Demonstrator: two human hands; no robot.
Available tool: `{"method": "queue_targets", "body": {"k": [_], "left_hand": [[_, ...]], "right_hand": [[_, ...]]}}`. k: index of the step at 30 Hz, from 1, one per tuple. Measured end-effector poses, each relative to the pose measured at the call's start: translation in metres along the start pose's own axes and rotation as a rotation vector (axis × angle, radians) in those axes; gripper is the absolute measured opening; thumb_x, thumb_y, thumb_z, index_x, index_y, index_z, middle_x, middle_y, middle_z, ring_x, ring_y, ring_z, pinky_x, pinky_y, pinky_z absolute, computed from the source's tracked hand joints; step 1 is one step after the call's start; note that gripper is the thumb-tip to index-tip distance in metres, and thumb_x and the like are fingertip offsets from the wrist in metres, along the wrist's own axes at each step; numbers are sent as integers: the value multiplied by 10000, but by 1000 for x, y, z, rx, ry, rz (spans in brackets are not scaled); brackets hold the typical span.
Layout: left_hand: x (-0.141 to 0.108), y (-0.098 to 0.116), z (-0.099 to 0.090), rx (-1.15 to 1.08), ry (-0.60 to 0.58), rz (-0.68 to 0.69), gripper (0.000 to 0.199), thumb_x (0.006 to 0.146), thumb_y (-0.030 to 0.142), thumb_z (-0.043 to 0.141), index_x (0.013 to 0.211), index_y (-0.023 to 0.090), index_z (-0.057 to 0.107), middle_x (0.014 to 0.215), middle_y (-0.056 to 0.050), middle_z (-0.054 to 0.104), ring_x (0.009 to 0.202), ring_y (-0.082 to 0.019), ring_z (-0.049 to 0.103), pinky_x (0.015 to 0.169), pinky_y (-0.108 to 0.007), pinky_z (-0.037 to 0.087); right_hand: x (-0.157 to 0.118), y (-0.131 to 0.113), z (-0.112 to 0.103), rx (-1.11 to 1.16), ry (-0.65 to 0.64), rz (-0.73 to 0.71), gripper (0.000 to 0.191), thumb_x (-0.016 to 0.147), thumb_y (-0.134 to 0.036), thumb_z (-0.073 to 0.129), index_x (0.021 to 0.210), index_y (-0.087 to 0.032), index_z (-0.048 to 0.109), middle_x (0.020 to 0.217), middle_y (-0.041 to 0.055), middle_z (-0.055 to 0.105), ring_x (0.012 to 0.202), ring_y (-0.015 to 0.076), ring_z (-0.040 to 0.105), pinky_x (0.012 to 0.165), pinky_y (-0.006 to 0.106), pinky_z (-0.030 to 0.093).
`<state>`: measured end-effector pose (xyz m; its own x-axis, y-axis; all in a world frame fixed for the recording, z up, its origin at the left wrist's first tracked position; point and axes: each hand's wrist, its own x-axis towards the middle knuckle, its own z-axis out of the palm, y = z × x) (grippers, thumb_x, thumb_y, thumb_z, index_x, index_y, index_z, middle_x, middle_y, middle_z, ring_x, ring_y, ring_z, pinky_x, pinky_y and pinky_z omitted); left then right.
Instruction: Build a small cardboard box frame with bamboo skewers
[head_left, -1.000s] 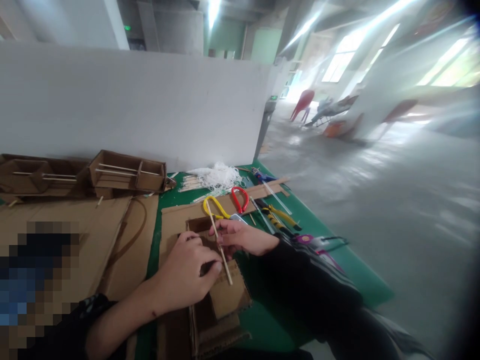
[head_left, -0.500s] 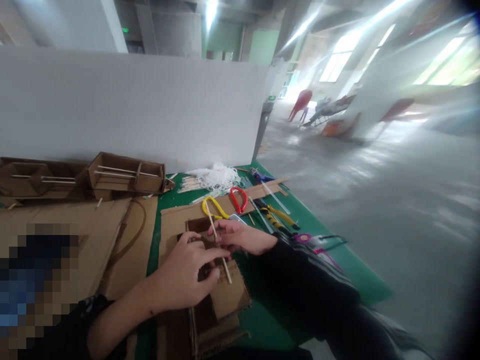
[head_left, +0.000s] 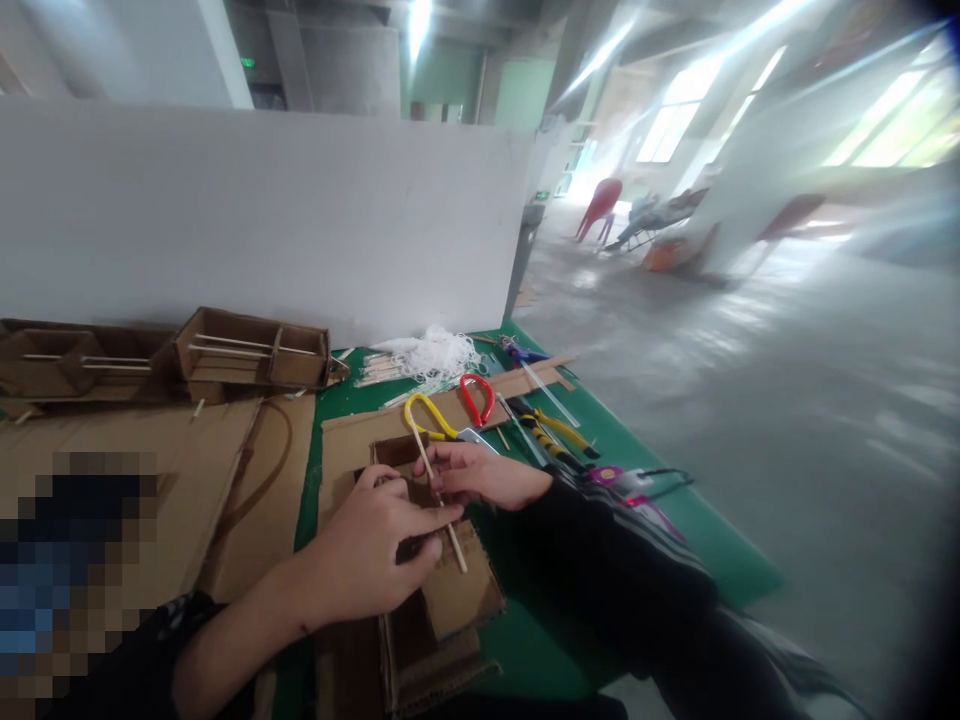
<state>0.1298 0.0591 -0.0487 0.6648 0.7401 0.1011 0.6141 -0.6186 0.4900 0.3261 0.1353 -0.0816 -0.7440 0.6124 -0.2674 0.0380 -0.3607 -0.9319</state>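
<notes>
A thin wooden stick [head_left: 459, 556] slants over a small open cardboard box [head_left: 465, 595]. My right hand [head_left: 480, 474] is closed on the stick around its middle, with the thumb and fingers pinching it from the right. From the left, my left hand [head_left: 382, 545] reaches across the box with bent fingers. Its index fingertip meets the stick below the right hand, and its thumb lies just left of the stick. Whatever the left fingers grip is hidden behind them. The box stands on a flat cardboard sheet [head_left: 341, 450].
Yellow-and-red-handled scissors [head_left: 431, 412], pliers [head_left: 562, 430] and a pile of white loops [head_left: 442, 355] lie on the green tabletop [head_left: 750, 580]. Joined cardboard boxes with sticks through them [head_left: 255, 345] stand at the back left, before a white partition [head_left: 262, 220].
The left index finger has shifted slightly along the stick, and the stick's lower end has moved a little down and right. Otherwise both hands stay in nearly the same place.
</notes>
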Motion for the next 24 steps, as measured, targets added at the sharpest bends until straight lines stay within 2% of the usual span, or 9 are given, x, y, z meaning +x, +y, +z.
{"method": "queue_targets", "body": {"k": [3,8,16,24], "left_hand": [[-1,2,1,-9,12,-22,386,919,264,506,1270,391,605,1140,45,710,1095,-182,579,1078,-427,227],[0,5,9,-19,98,-86,357,877,445,607,1225,375,647,1107,6,723,1103,-213,600,1107,-450,204],[2,8,14,11,157,-127,353,840,449,652,1185,380,673,1097,1,737,1099,-237,612,1088,-480,248],[2,8,14,16,132,-135,358,844,454,646,1192,376,674,1006,-10,750,975,-230,644,1075,-499,273]], "right_hand": [[0,-1,0,-1,4,2,362,733,-337,790,1002,-164,620,715,-46,564,588,65,517,513,159,418],[0,-1,-1,2,-16,-12,339,758,-338,769,1004,-172,605,721,-45,563,564,73,526,466,162,403],[-1,-1,-2,9,-24,-16,314,778,-327,756,994,-170,591,714,-48,570,557,69,531,475,162,433],[-1,0,-3,10,-17,-9,319,762,-324,765,968,-171,576,705,-39,601,536,88,560,449,174,438]]}}
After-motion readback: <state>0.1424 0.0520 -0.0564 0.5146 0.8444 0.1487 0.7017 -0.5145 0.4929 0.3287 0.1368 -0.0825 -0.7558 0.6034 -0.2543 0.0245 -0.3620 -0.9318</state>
